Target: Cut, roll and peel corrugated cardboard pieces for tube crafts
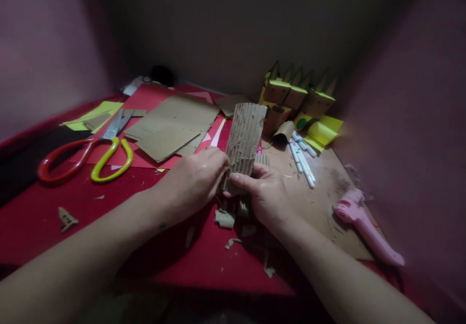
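A strip of corrugated cardboard (245, 137) with its ridges bared stands tilted up between my hands above the red-covered table. My right hand (267, 193) grips its lower end, thumb lying across the front. At the strip's lower left edge my left hand (192, 180) is closed, its fingertips pinching the cardboard there; the fingertips are partly hidden. Torn cardboard scraps (224, 218) lie on the red cloth just below the hands. Part of another ridged piece (262, 159) shows behind the strip.
Scissors (112, 132) with red and yellow handles lie left, by cardboard sheets (178, 117) on red paper (145, 98). At right are white markers (301, 161), a pink glue gun (358, 222) and a brown board (320, 202). Yellow-and-brown cardboard figures (291, 93) stand behind.
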Demonstrator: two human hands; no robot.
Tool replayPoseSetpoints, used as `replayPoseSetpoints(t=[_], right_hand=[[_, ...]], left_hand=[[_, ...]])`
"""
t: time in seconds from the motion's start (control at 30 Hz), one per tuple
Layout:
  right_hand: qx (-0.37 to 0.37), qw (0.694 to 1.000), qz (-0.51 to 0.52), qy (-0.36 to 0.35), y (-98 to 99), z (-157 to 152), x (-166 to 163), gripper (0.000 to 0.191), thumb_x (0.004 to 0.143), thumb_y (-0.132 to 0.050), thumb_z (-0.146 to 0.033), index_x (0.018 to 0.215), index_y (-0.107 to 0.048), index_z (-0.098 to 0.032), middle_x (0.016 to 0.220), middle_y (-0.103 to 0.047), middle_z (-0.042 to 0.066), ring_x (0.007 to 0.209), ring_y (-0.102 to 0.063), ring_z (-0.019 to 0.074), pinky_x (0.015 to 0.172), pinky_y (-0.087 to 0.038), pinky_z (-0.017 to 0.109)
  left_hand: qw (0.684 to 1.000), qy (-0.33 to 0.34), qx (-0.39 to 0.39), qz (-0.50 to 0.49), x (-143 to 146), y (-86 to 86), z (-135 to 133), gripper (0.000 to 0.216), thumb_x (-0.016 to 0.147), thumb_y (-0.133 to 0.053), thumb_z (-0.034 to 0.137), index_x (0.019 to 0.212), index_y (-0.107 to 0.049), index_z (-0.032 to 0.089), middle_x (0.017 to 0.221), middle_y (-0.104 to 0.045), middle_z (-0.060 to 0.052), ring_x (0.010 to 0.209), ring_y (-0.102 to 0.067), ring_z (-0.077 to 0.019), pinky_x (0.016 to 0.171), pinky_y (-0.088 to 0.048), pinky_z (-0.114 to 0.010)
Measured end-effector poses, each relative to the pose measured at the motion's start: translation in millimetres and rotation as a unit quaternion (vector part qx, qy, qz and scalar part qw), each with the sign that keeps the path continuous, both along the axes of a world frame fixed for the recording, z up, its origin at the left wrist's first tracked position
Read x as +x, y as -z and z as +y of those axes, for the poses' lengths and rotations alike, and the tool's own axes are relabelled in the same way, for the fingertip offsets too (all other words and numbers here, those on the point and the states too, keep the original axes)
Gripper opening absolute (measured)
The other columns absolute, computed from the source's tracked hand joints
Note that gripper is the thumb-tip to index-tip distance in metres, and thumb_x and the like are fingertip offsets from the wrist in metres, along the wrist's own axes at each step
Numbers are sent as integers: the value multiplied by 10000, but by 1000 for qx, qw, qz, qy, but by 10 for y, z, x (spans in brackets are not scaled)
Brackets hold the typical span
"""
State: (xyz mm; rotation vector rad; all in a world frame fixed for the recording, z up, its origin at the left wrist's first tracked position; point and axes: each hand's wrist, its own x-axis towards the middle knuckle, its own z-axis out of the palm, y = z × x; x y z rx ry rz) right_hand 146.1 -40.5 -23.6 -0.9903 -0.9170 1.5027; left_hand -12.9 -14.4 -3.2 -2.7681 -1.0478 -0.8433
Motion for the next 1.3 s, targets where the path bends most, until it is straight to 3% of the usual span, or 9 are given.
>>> replayPoseSetpoints(t=[0.23, 0.37, 0.47, 0.57, 0.63, 0.7, 0.93, 1.13, 1.3], right_hand=[[76, 990, -116, 30, 15, -50, -4, 79, 701, -705, -238, 758, -704, -184, 660, -664, -2, 587, -604, 137, 558, -509, 280], [217, 929, -289, 78, 28, -100, -2, 104, 742, -579, -130, 673, -636, -184, 661, -573, -11, 637, -523, 136, 586, -440, 282], [282, 893, -341, 86, 12, -135, -6, 169, 724, -524, -77, 611, -570, -195, 627, -501, -27, 623, -478, 130, 602, -414, 286], [226, 929, -285, 64, -6, -145, -15, 139, 754, -570, -124, 654, -624, -204, 678, -575, -11, 682, -546, 150, 654, -463, 299], [134, 975, -175, 26, -9, -130, -21, 54, 755, -640, -190, 723, -678, -211, 694, -634, -8, 670, -592, 156, 634, -501, 303], [57, 997, -59, -11, -3, -99, -24, 62, 716, -718, -235, 774, -709, -214, 678, -667, -15, 604, -612, 146, 587, -531, 299], [21, 998, 48, -33, 26, -24, -3, 166, 655, -796, -211, 813, -746, -199, 706, -718, -4, 564, -633, 121, 527, -564, 248], [17, 999, 35, -23, 6, -27, -4, 157, 647, -779, -204, 798, -741, -184, 674, -714, -5, 543, -635, 114, 553, -569, 251], [-2, 998, 56, -4, -13, 6, 17, 189, 627, -774, -204, 809, -722, -194, 769, -741, 28, 631, -665, 163, 553, -590, 307]], left_hand=[[999, -18, -24, -13, 18, -10, -23, 233, 912, -428, 167, 724, -563, 141, 639, -556, -28, 565, -517, -144, 541, -374, -255], [998, -47, 7, 38, 79, -25, -105, 215, 861, -391, 142, 690, -521, 159, 605, -511, -27, 511, -473, -150, 500, -346, -280], [996, -89, 3, 27, 104, -46, -152, 154, 797, -422, 177, 663, -499, 180, 582, -497, -19, 507, -469, -162, 491, -337, -292], [992, -108, -44, -41, 102, -88, -167, 146, 762, -435, 201, 638, -509, 186, 573, -506, -3, 508, -462, -144, 497, -341, -276], [986, -110, -86, -94, 90, -125, -155, 151, 740, -443, 187, 612, -522, 186, 556, -506, 13, 507, -447, -124, 496, -336, -255], [976, -110, -129, -134, 68, -162, -126, 156, 720, -461, 176, 589, -543, 185, 532, -502, 27, 509, -437, -113, 488, -326, -236], [953, -61, -247, -166, -3, -211, -20, 193, 797, -549, 311, 697, -631, 169, 578, -576, 19, 533, -501, -114, 497, -377, -222], [969, -46, -194, -144, -1, -164, 0, 235, 868, -502, 311, 690, -567, 172, 569, -504, 28, 518, -450, -107, 491, -359, -229], [935, -170, -196, -240, -101, -259, 69, 237, 859, -528, 279, 640, -510, 191, 504, -440, 45, 467, -408, -100, 432, -323, -232]])
